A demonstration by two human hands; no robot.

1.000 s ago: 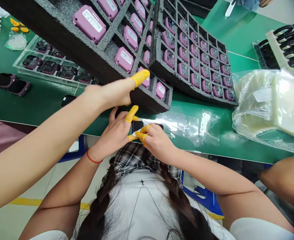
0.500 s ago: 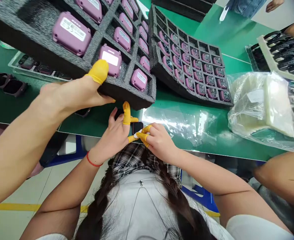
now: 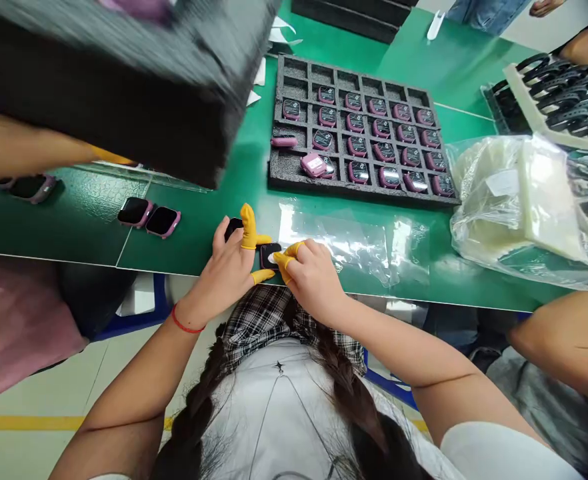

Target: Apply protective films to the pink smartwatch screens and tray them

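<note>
My left hand [image 3: 231, 263] and my right hand [image 3: 313, 279] meet at the near edge of the green table [image 3: 204, 220]. Both wear yellow finger cots. Between them is a small black watch body [image 3: 267, 254]. My left thumb and fingers steady it, with the capped forefinger raised. My right thumb and forefinger pinch a small white tab [image 3: 275, 257] on the watch body. A second dark watch body [image 3: 233, 227] lies under my left fingertips.
A co-worker's arm [image 3: 29, 143] holds a blurred black foam tray [image 3: 124, 87] in the air at top left. Another foam tray [image 3: 294, 175] of pink watches lies ahead. Two pink watches [image 3: 150, 217], clear bags [image 3: 359, 243], a bagged white stack [image 3: 524, 200] and black straps [image 3: 559, 100] are around.
The co-worker's foam tray has been lifted up and to the left, uncovering the table and two pink watches. My hands have stayed on the watch body.
</note>
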